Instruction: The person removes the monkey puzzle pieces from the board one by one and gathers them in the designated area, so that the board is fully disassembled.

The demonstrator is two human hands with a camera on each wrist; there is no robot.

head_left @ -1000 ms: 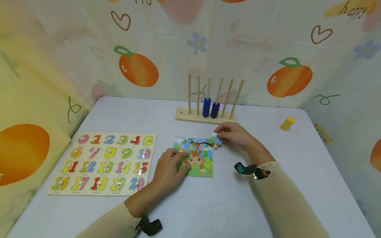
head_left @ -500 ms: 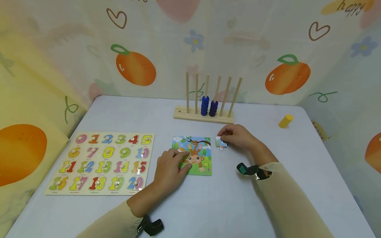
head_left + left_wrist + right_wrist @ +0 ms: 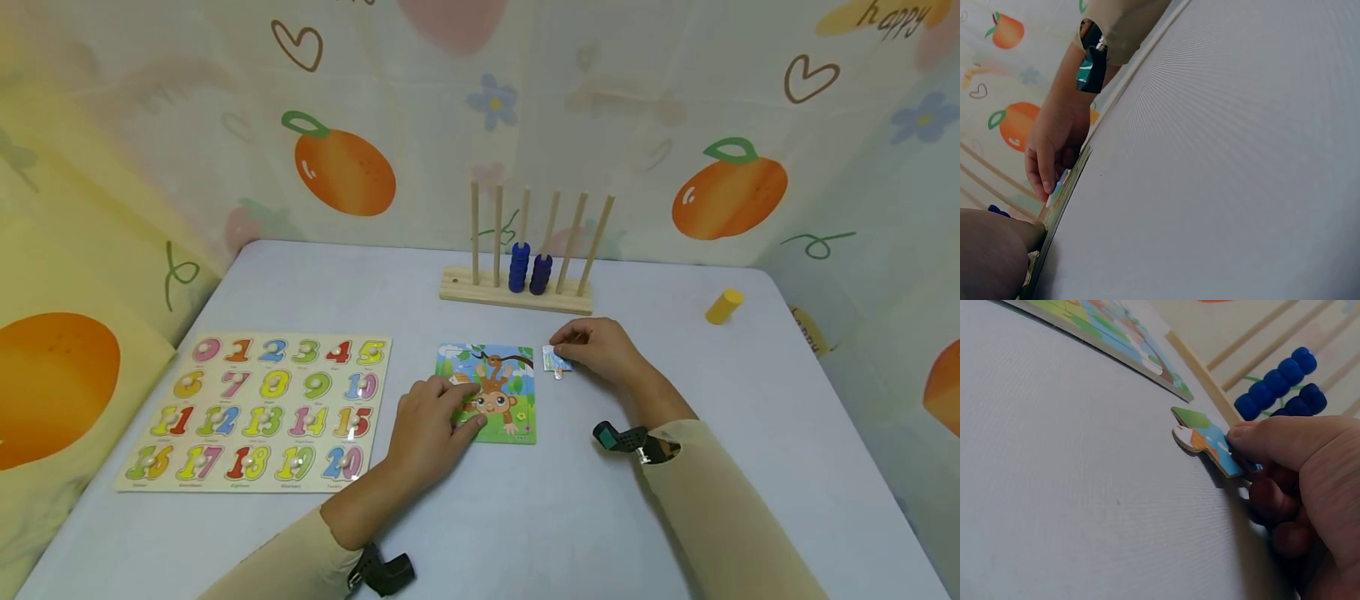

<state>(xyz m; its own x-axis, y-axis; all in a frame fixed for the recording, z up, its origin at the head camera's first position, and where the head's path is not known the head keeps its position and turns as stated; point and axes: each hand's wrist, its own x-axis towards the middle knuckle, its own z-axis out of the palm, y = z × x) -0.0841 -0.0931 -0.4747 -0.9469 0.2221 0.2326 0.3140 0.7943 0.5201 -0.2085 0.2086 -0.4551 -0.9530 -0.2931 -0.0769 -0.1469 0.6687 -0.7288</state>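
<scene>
The right hand [image 3: 600, 348] has its grip clamped on a puzzle piece [image 3: 553, 362] just right of the monkey puzzle [image 3: 522, 425]. The piece's knob points near; fingers hide its long axis. The left hand [image 3: 426, 427], thumb and forefinger apart, rests on the puzzle's left side.

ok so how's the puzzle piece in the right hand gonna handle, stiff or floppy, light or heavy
The puzzle piece is probably stiff: it looks flat, without sag, where the right hand pinches it. It is likely light, being thin and small beside that hand. Its jutting tab may be the weakest spot.
</scene>
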